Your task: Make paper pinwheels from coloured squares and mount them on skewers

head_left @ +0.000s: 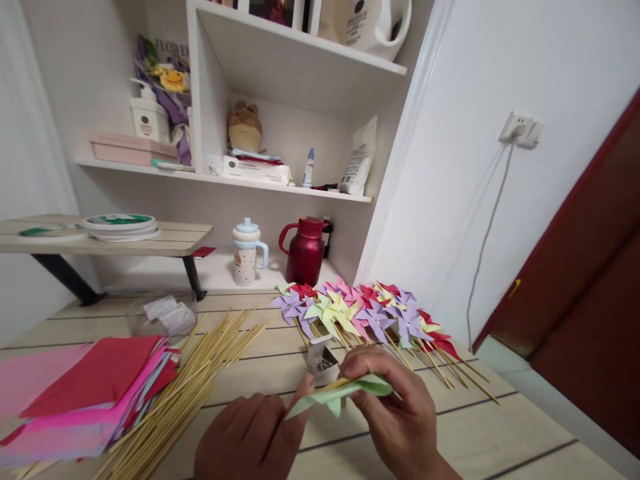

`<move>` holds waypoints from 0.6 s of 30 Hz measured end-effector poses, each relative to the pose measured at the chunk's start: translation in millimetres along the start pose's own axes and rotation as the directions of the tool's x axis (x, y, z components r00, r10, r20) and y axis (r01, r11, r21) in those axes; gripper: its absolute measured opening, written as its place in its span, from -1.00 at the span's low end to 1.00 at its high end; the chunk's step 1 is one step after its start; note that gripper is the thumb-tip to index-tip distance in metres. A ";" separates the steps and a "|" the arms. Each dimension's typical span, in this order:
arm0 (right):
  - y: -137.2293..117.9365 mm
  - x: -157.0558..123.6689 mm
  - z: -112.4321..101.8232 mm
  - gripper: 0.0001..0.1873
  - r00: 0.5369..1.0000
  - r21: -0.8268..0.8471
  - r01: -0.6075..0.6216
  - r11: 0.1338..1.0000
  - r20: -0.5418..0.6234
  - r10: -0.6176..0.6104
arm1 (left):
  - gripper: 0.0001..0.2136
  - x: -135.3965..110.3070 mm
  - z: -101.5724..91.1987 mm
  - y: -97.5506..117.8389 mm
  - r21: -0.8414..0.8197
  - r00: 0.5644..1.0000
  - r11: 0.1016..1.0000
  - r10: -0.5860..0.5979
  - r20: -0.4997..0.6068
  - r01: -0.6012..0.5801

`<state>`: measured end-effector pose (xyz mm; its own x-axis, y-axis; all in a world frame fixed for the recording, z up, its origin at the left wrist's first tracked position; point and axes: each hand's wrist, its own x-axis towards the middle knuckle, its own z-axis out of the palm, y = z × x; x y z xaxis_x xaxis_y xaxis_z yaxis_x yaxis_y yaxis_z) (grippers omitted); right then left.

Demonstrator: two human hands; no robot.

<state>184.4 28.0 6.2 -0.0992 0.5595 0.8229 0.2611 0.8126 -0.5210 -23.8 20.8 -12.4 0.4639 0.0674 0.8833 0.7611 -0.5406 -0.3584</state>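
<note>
Head view: our left hand (255,430) and right hand (397,410) gripped a green pinwheel (337,396).
Finished pinwheels (376,320) lay beyond; bamboo sticks (187,397), paper (97,373) waited.

From my far-off seat, I can't see the fingertips of the left hand (255,430); they curl out of sight. The green paper (343,392) hides a bit of the right hand (397,403). Just past the fingers, the dark bits (326,365) in the small box (313,359) are too tiny for me to name. Farther past them, pinwheels (340,311) cover each other. Left of the fingers, my view's edges cut off the paper sheets (95,377) and sticks (187,400).
</note>
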 end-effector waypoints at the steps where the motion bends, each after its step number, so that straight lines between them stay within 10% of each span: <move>1: 0.8 -0.1 0.7 -0.86 1.000 -0.015 0.003 1.000 -0.003 -0.004 | -0.81 -1.3 1.1 1.3 -0.007 1.000 1.000 -0.001 0.000 0.001; 12: 14.6 8.0 5.3 -0.95 0.980 -0.082 -0.180 0.980 0.077 0.186 | -0.83 -18.9 24.3 10.8 -0.342 0.932 0.867 -0.336 0.137 0.363; 15: 16.0 9.4 6.7 -0.94 0.973 -0.107 -0.213 0.971 0.065 0.220 | -0.87 -20.3 26.1 17.1 -0.464 0.820 0.677 -0.495 0.286 0.571; 18: 16.5 10.0 8.1 -0.88 0.972 -0.140 -0.222 0.965 0.040 0.230 | -0.84 -15.7 24.5 26.2 -0.506 0.582 0.337 -0.662 0.473 0.794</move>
<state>179.9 48.3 3.9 -0.0748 0.7374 0.6713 0.4084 0.6368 -0.6540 0.0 26.1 -43.0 -0.0191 0.7935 0.6083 0.3951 -0.5529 0.7336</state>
